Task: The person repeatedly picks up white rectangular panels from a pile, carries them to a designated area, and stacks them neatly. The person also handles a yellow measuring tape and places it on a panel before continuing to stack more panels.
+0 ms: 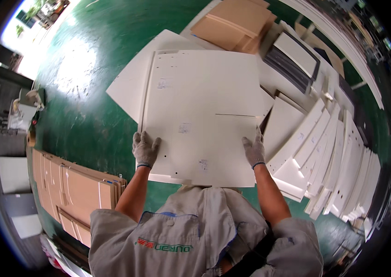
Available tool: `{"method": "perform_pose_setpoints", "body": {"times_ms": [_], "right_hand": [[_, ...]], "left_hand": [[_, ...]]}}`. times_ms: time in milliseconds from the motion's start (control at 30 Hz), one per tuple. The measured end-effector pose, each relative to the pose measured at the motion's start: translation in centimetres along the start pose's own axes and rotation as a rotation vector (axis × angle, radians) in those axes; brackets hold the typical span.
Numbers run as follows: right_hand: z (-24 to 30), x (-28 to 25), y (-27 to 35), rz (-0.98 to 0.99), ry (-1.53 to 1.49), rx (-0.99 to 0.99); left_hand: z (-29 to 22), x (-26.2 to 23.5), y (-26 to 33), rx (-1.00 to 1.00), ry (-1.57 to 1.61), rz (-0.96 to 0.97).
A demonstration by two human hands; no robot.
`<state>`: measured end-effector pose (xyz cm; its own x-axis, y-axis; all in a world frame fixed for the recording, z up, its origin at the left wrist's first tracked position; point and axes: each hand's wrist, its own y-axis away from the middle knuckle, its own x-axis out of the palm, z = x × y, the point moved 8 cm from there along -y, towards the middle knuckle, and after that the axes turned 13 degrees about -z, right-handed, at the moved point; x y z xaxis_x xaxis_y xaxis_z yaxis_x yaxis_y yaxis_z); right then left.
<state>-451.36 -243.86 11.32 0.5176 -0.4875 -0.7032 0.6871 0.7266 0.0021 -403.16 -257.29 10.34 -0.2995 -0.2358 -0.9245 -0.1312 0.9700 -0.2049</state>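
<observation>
Gloved left hand (145, 148) and right hand (254, 150) pressed flat, fingers spread, on opposite edges of white panel (200, 111). Steadying it atop the stack on green floor (84, 120), nothing clamped.

cream-white board (204, 115), grey knit gloves with blue cuffs (145, 150), shiny green floor (89, 115), brown cardboard stack (73, 189) near left

Your torso hides the white panel's (200, 115) near edge; cardboard stack (73, 194) at 8 o'clock is cut off.
</observation>
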Motion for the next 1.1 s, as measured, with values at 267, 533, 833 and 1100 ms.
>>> {"method": "perform_pose_setpoints", "body": {"times_ms": [267,533,833,1100], "right_hand": [[-4.1,5.3,-11.5,0.015,0.137,0.036],[-1.9,1.7,-9.2,-0.103,-0.001,0.304],[-1.7,-0.1,-8.1,0.081,-0.041,0.274],[-26.8,-19.0,-2.3,-0.518,0.577,0.557]], "left_hand": [[-1.3,1.6,-1.6,0.309,0.108,-0.109],[-3.3,3.5,-7.3,0.272,0.097,0.018],[-4.2,6.9,-12.1,0.160,0.014,0.017],[-8.3,2.7,-6.4,0.198,-0.050,-0.188]]}}
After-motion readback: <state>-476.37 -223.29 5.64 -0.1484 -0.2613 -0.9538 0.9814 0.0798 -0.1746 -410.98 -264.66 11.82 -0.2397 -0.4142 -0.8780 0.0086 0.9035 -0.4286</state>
